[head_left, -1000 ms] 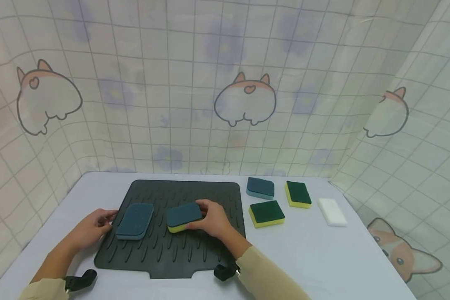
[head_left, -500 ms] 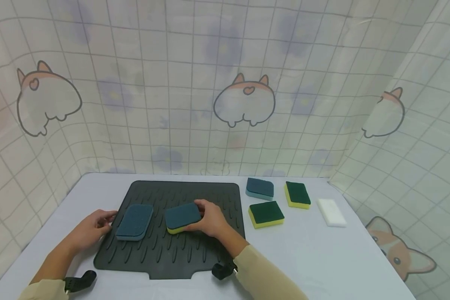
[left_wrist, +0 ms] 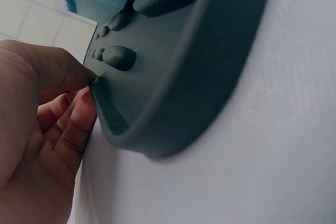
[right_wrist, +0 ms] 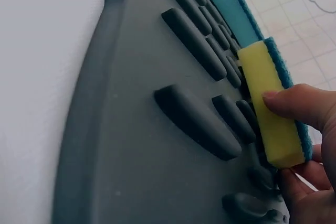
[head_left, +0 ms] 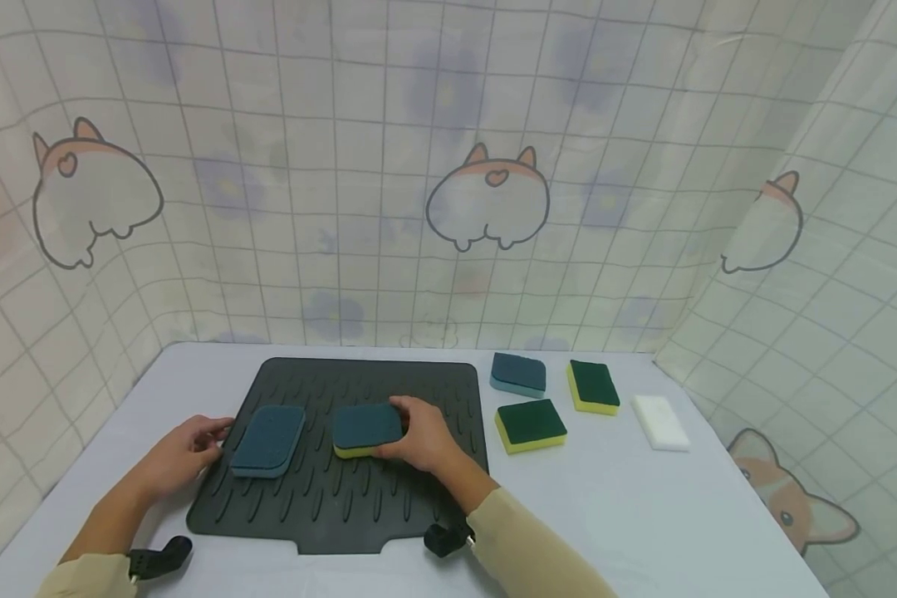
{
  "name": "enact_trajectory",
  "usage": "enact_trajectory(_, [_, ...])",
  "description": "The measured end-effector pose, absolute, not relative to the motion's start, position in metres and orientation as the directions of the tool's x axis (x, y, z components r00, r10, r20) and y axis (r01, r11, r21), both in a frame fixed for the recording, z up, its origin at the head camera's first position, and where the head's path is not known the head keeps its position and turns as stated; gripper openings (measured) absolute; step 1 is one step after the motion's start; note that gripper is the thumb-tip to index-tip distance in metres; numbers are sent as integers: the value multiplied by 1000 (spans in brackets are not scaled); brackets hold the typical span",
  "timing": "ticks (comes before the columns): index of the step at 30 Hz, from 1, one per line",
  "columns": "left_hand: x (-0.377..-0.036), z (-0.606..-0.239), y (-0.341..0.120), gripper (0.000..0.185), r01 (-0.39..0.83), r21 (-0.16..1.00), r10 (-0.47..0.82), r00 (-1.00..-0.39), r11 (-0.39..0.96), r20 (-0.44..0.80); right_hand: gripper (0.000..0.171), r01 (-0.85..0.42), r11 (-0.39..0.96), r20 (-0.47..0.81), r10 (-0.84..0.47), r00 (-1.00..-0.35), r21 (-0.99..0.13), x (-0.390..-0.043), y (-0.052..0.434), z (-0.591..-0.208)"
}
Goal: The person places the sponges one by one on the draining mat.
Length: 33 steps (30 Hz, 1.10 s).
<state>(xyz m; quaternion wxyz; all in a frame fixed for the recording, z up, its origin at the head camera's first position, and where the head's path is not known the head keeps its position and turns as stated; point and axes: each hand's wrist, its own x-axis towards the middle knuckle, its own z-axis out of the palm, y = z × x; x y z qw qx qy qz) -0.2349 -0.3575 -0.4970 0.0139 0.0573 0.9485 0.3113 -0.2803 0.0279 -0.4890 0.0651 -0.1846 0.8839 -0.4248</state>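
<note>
A dark grey ridged rubber mat (head_left: 344,519) lies on the white table. My right hand (head_left: 428,438) grips a yellow sponge with a dark blue scouring top (head_left: 366,425) by its right end, low over the mat's middle. In the right wrist view the thumb presses the yellow side (right_wrist: 257,74), with other fingers around the far end. To its left a blue sponge (head_left: 269,440) lies on the mat. My left hand (head_left: 181,457) pinches the mat's left rim; the left wrist view shows the thumb over the edge and curled fingers (left_wrist: 79,121) outside it.
Right of the mat lie another blue sponge (head_left: 519,374), two yellow sponges with dark green tops, one nearer (head_left: 531,423) and one farther (head_left: 594,386), and a white sponge block (head_left: 661,422). A patterned curtain (head_left: 374,282) hangs behind the table.
The held sponge shifted slightly left, then back right, and has turned so its long sides run straighter across the mat. My left hand stays at the mat's rim.
</note>
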Motion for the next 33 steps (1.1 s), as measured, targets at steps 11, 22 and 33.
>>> enact_trajectory(11, [-236, -498, -358, 50, 86, 590, 108, -994, 803, -3, 86, -325, 635, 26, -433, -901, -701, -272, 33, -483])
enact_trajectory(22, [-236, -498, -357, 51, 89, 594, 114, -994, 800, -4, 91, -396, 663, -10, -520, -854, -635, -263, 43, -476])
enact_trajectory(33, [-234, -497, -357, 51, 88, 595, 110, -994, 799, -1, 87, -399, 632, -20, -549, -836, -665, -262, 46, -477])
